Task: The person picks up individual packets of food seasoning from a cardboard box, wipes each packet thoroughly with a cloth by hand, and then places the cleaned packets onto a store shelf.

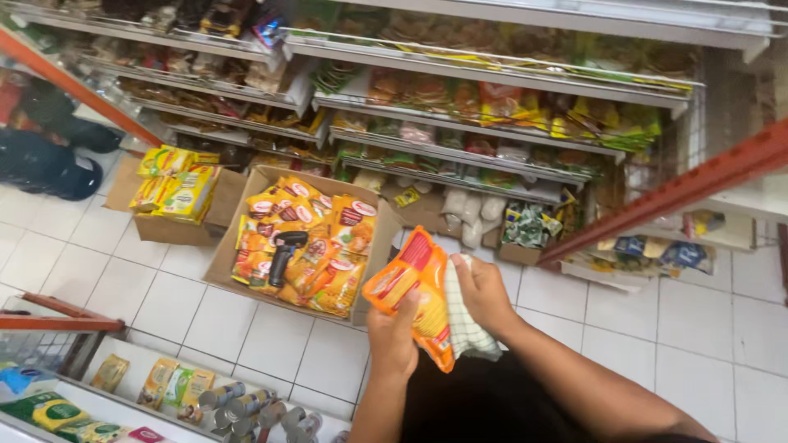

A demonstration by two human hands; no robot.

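Observation:
My left hand (393, 335) grips the lower edge of an orange and yellow snack packet (413, 283), held up at the middle of the view. My right hand (484, 289) presses a white checked cloth (464, 324) against the packet's right side. Just left of the packet, on the tiled floor, sits an open cardboard box (238, 234) filled with several similar orange packets (328, 246). A black handheld scanner (285, 253) lies on top of those packets.
A second cardboard box (168, 230) with yellow packets (176, 190) stands at the left. Metal shelves (476, 156) stocked with packets line the back. An orange bar (681, 189) slants at the right. A lower shelf (123, 369) with cans (238, 404) and packets is at bottom left.

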